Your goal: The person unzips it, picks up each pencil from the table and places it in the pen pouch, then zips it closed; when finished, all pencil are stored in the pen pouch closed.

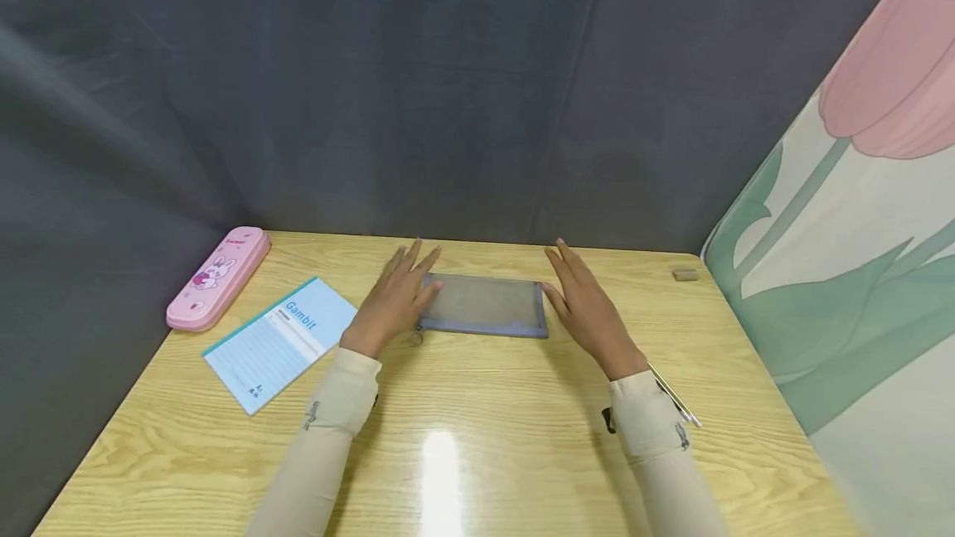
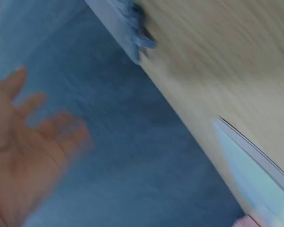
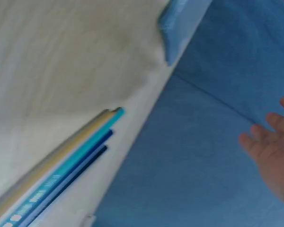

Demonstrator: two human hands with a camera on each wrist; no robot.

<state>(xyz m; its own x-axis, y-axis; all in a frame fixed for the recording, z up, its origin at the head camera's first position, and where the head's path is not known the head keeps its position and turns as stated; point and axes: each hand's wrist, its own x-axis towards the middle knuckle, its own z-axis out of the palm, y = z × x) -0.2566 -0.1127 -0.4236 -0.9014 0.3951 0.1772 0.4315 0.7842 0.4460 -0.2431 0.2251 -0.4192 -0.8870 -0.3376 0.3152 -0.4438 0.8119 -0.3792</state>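
A flat grey zip pouch with a blue-violet border lies on the table in the head view. Its zipper pull hangs at the near left corner. My left hand is at the pouch's left end, fingers spread, thumb over its edge; contact cannot be told. Beside the right end is my right hand, fingers extended and holding nothing. Both wrist views show the hands blurred, the left hand and right hand with bare palms. Part of the pouch appears at the top of each.
Left of the hands lie a blue notebook and a pink pencil case. Several pencils lie on the right, partly behind the right forearm in the head view. A small brown block sits near the back right corner, before a dark curtain.
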